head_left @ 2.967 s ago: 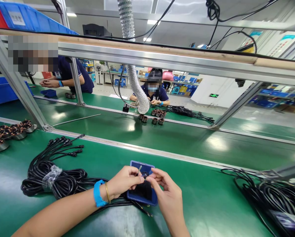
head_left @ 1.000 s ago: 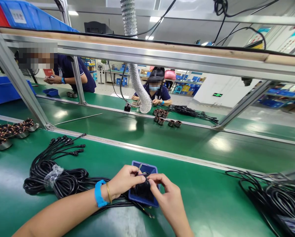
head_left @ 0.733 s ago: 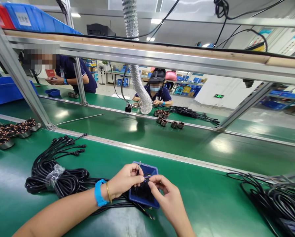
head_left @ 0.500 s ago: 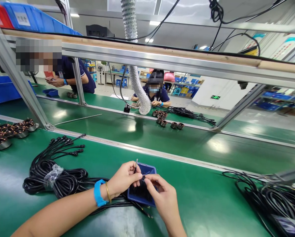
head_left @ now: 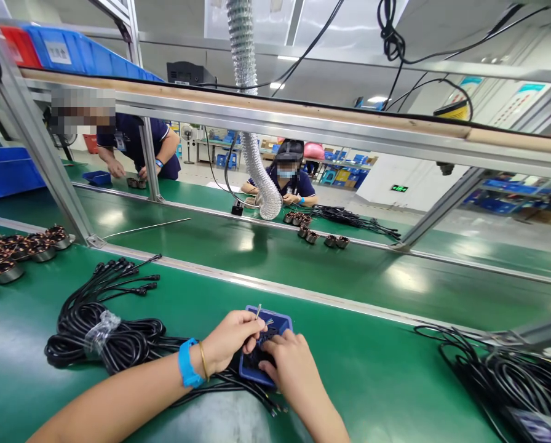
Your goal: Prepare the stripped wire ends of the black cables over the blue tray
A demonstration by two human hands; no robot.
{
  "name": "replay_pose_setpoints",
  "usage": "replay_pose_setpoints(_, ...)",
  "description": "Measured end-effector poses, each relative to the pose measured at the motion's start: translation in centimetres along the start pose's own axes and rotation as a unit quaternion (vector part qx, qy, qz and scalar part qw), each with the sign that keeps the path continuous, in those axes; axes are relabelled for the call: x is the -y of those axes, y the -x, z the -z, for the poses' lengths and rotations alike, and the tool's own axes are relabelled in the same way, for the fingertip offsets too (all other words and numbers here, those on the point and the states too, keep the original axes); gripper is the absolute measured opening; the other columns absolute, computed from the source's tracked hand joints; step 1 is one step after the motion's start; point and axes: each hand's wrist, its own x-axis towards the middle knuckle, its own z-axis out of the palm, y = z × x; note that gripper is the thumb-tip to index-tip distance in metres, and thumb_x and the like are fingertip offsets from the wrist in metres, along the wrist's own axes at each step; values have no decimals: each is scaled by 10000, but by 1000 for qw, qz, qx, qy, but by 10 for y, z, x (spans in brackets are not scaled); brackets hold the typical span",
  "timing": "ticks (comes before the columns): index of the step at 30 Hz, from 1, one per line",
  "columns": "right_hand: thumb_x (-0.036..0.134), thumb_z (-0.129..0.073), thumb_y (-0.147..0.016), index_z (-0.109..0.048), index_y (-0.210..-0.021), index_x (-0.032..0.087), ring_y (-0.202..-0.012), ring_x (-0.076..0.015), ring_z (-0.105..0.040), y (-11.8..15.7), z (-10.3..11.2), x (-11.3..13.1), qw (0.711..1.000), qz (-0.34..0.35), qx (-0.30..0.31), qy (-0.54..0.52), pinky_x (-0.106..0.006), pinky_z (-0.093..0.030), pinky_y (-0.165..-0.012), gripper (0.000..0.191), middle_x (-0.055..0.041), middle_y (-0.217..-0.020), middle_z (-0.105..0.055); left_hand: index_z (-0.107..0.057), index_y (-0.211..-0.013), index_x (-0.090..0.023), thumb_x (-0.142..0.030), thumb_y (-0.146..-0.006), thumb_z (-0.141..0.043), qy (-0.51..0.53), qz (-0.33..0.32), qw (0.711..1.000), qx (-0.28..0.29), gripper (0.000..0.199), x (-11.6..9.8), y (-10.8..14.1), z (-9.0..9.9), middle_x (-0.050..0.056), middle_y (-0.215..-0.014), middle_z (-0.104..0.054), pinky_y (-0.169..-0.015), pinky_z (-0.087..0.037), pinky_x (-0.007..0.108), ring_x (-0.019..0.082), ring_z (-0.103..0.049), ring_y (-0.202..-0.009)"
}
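My left hand [head_left: 241,335] is closed in a pinch around a thin cable end. A pale, silvery tip [head_left: 259,311] stands up from the fingers, and fine bare wire ends [head_left: 269,322] show beside them. Just below is a small blue bin [head_left: 257,377] filled with small dark pieces [head_left: 253,357]. My right hand [head_left: 290,360] reaches over the bin's right side, thumb and fingers apart, the fingertips down among the pieces and partly hidden. Black cables [head_left: 224,380] pass under my left wrist and the bin, their stripped ends [head_left: 275,409] lying on the green table.
A tied bundle of black cables [head_left: 103,335] lies left; more coiled cables [head_left: 519,375] lie right. Copper-wound motor stators [head_left: 26,246] sit at the far left. A metal frame rail [head_left: 257,283] crosses behind the bin. Two co-workers [head_left: 287,178] [head_left: 137,144] are across the bench.
My right hand has left the pinch beside my left fingers and moved down into the bin. My left hand keeps its hold, almost in place. The view has shifted slightly.
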Motion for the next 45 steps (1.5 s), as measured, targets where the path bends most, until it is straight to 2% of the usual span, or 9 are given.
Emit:
replay_pose_setpoints(2,53,-701,-715,-749,-705,239,-766,-262,-626,-4,-13,1,1000,10,-4,7,-346,-402,-684,192,-67,-715,-732,-570,-734,-148,-523,-745,-651,-4,0,1000,20,385,2,0,0,-44,-533,-503,-528,-320,235,82,-421,-487)
replay_pose_setpoints(5,77,-593,-825,-723,-723,224,-724,-242,-599,-5,-18,3,1000,14,-26,6,-344,-388,-659,221,-65,-726,-714,-547,-706,-158,-465,-728,-667,-13,-5,999,37,330,2,0,-1,-38,-528,-508,-567,-360,246,95,-448,-513)
replay_pose_setpoints(11,333,-464,-1000,-694,-851,219,-755,-223,-586,4,-5,-1,993,-6,-102,-61,-338,-466,-702,297,-50,-798,-689,-519,-765,-176,-346,-744,-619,-48,-34,998,29,198,-5,5,-5,-73,-579,-450,-540,-298,224,80,-398,-525)
replay_pose_setpoints(14,366,-478,-999,-680,-908,223,-766,-192,-602,8,-2,-1,981,-20,-153,-120,-293,-499,-692,264,-38,-839,-700,-511,-780,-179,-367,-757,-587,-67,-35,997,27,204,-5,6,-6,-76,-584,-421,-525,-272,229,84,-371,-525)
replay_pose_setpoints(17,377,-508,-981,-667,-874,223,-715,-179,-593,9,1,-1,962,-47,-215,-159,-284,-497,-668,245,-27,-781,-671,-491,-766,-185,-376,-777,-543,-77,-29,996,17,199,-2,5,-5,-85,-570,-371,-517,-238,237,84,-312,-520)
replay_pose_setpoints(20,377,-507,-978,-649,-841,223,-708,-179,-587,10,4,1,954,-66,-240,-168,-287,-487,-671,250,-25,-757,-650,-478,-744,-187,-370,-782,-531,-87,-25,996,15,194,0,4,-4,-86,-578,-345,-522,-218,243,84,-281,-529)
replay_pose_setpoints(29,390,-537,-955,-651,-810,229,-697,-178,-584,9,7,6,941,-79,-259,-205,-283,-474,-668,245,-17,-736,-641,-478,-741,-184,-398,-788,-560,-89,-35,995,28,234,-4,6,-5,-73,-624,-364,-539,-236,241,87,-296,-559)
replay_pose_setpoints(39,435,-538,-946,-658,-842,214,-762,-190,-630,13,3,1,929,-118,-235,-259,-290,-500,-701,272,-46,-809,-679,-513,-763,-176,-384,-776,-611,-74,-44,996,37,231,-5,6,-5,-65,-646,-420,-530,-289,219,75,-368,-546)
replay_pose_setpoints(45,451,-545,-939,-661,-834,216,-757,-193,-630,12,4,3,929,-116,-246,-252,-287,-504,-692,282,-48,-802,-681,-522,-774,-173,-393,-766,-634,-66,-39,996,37,246,-5,7,-5,-63,-655,-433,-524,-290,214,71,-376,-543)
